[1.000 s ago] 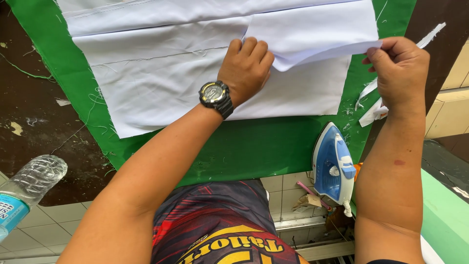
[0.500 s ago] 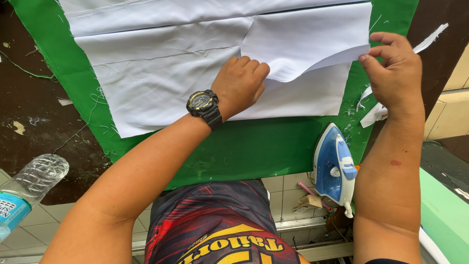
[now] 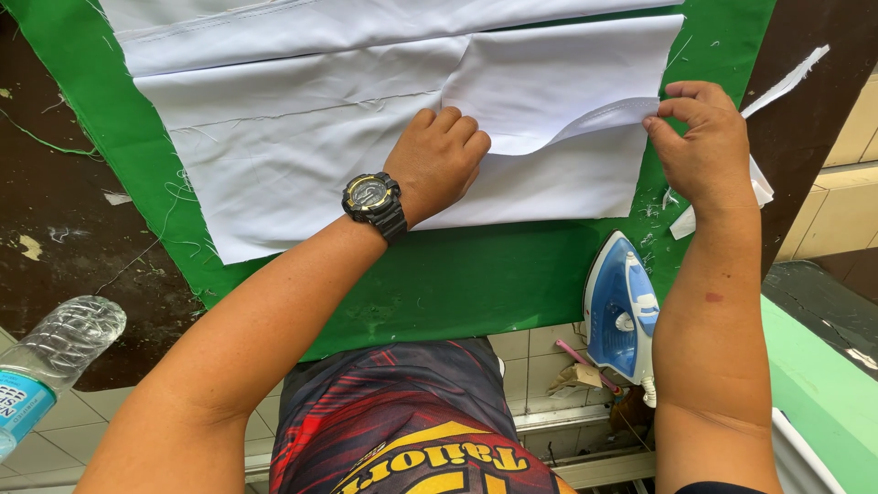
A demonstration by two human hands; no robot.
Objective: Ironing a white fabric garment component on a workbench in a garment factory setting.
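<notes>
Water in a clear plastic bottle (image 3: 50,361) sits far left. White cotton cloth (image 3: 302,137) lies on green felt (image 3: 476,274); left hand (image 3: 444,160) presses it flat, fingers curled. Right hand (image 3: 704,151) pinches its folded edge above a blue-white iron (image 3: 622,311).

The left hand (image 3: 444,165) presses flat on the white fabric (image 3: 302,155), and the right hand (image 3: 704,151) pinches its lifted corner at three o'clock. Between the two hands, the raised flap bars a straight pass. At five o'clock the blue iron (image 3: 622,306) stands just beside the right forearm, crowding that side. Bare green cloth (image 3: 476,274) lies open at six o'clock. A plastic bottle (image 3: 55,357) sits well apart at eight o'clock.
</notes>
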